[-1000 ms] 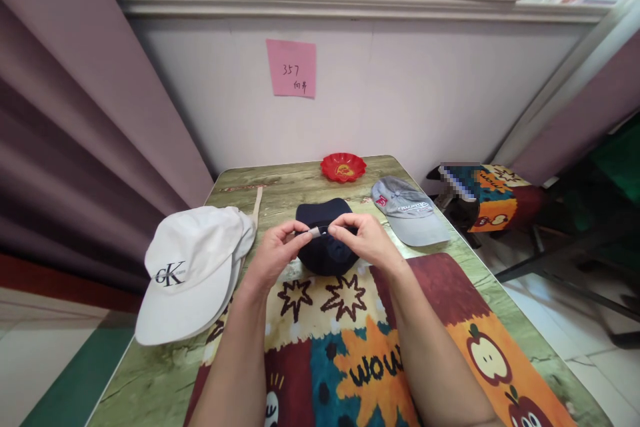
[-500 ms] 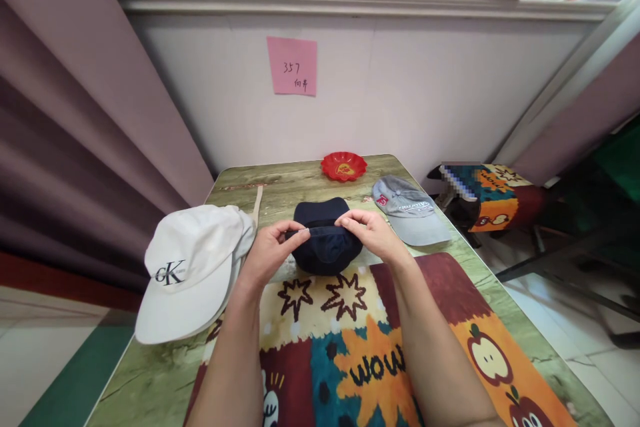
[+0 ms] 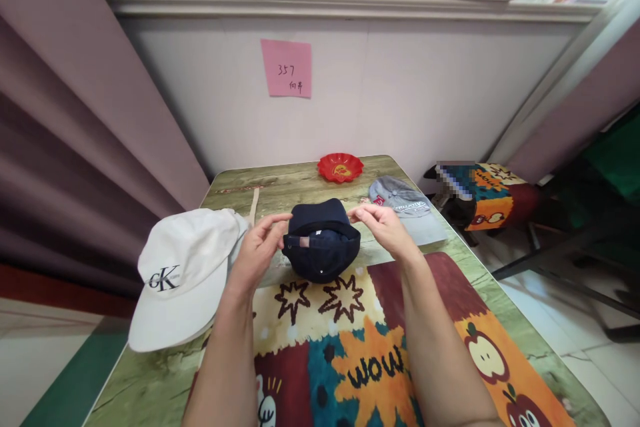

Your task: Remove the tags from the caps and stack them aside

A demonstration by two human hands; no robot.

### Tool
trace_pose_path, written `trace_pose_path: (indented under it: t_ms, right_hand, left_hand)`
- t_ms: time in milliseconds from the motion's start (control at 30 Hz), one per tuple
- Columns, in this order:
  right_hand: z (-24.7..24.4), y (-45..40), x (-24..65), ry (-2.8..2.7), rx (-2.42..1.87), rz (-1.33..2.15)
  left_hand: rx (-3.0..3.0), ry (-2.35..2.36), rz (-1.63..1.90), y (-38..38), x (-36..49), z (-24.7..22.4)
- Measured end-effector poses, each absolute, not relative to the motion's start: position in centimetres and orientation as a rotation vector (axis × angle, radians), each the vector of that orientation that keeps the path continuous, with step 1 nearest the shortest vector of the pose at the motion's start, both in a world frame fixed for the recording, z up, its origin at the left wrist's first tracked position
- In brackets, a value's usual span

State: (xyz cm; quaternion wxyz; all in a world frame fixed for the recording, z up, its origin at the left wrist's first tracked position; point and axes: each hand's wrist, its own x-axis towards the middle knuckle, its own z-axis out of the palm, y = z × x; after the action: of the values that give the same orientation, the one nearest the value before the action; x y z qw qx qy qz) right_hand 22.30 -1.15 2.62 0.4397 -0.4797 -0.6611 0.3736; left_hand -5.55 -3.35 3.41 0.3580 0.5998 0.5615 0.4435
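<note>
Two bare hands flank a soft navy cap lying on the worktop: the left hand (image 3: 257,250), relaxed with fingers parted, and the right hand (image 3: 386,228), loosely curled and gripping nothing visible. Whether their fingertips brush the navy cap (image 3: 323,261) is hard to tell. Its rounded fabric crown points toward the person, its curved brim away, with a narrow back strap (image 3: 291,240) across the opening. Left lies a white cap (image 3: 183,253) with dark lettering; right, a faded grey cap (image 3: 400,199); farther back, a glossy red scalloped dish (image 3: 340,170). Greenish wood grain streaks the worktop (image 3: 233,181), partly covered by a colourful patterned mat (image 3: 370,377). Beyond, a pink paper note (image 3: 286,70) sits on a smooth pale wall (image 3: 425,80) beside a pleated mauve curtain (image 3: 65,80).
</note>
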Motion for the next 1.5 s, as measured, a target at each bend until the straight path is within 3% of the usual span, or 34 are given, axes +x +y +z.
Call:
trace_pose_path:
  t_ms: [133, 267, 433, 600, 800, 1033, 1200, 1333, 1500]
  right_hand:
    - [0.4, -0.3, 24.0, -1.738, -1.553, 0.570]
    - [-2.1, 0.2, 23.8, -1.966, -1.559, 0.513]
    - [-3.2, 0.7, 22.3, -2.052, -1.401, 0.579]
    - [-0.5, 0.4, 22.3, -1.846, -1.156, 0.649]
    - [3.2, -1.5, 20.8, -1.309, -0.955, 1.209]
    - [1.8, -0.8, 18.1, -0.799, -0.881, 1.564]
    - [1.9, -1.0, 18.1, -0.801, -0.728, 1.700]
    - [2.0, -1.1, 17.9, -0.857, -0.690, 1.684]
    - [0.7, -0.3, 17.5, -0.907, -0.865, 1.358]
  left_hand:
    - [1.788, 1.824, 1.087, -2.3, -8.0, 1.2]
    - [2.025, 1.824, 0.809, -1.3, -8.9, -1.4]
    - [2.032, 1.521, 0.810, -1.0, -7.6, -2.1]
    - [1.772, 1.338, 1.062, -2.3, -6.7, 1.6]
    - [1.007, 1.034, 1.460, -3.6, -5.0, 4.5]
    - [0.868, 0.895, 1.262, -3.1, -2.2, 3.4]
    - [0.857, 0.874, 1.161, -3.3, -2.1, 2.0]
    - [0.721, 0.894, 1.066, -3.1, -2.2, 2.0]
    - [0.613, 1.040, 1.190, -3.1, -2.3, 2.8]
